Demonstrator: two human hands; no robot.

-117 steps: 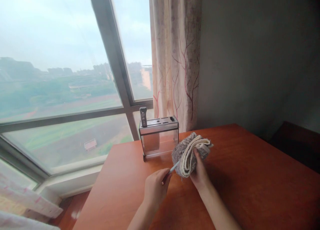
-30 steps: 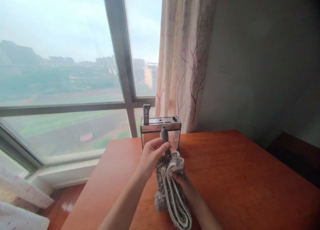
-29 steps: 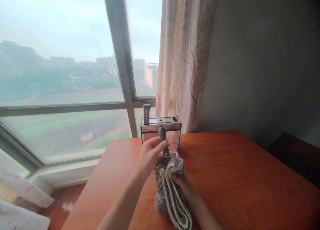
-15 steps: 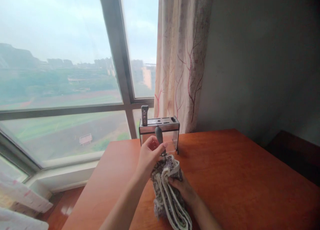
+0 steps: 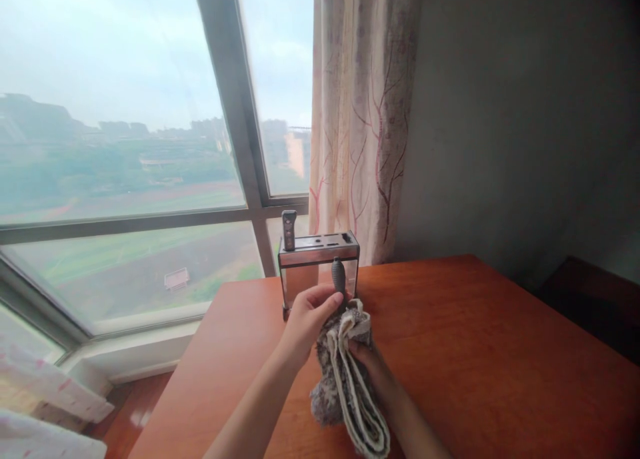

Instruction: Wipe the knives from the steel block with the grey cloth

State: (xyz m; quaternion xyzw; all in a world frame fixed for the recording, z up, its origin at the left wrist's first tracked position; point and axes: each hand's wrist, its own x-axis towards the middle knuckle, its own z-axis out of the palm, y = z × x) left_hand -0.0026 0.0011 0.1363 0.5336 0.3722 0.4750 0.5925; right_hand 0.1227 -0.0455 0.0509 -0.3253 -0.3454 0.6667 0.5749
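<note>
Knife handle [image 5: 339,276], grey, ribbed, likely grippy, pinched upright in left hand [image 5: 309,316] fingers, blade buried in soft folded cloth [image 5: 350,386] clutched by right hand [image 5: 373,372], knife block [image 5: 319,264] at 12 o'clock on counter [image 5: 475,352].

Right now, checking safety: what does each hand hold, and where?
Left hand grips the knife by its handle; right hand clasps the folded towel mid-length.
</note>
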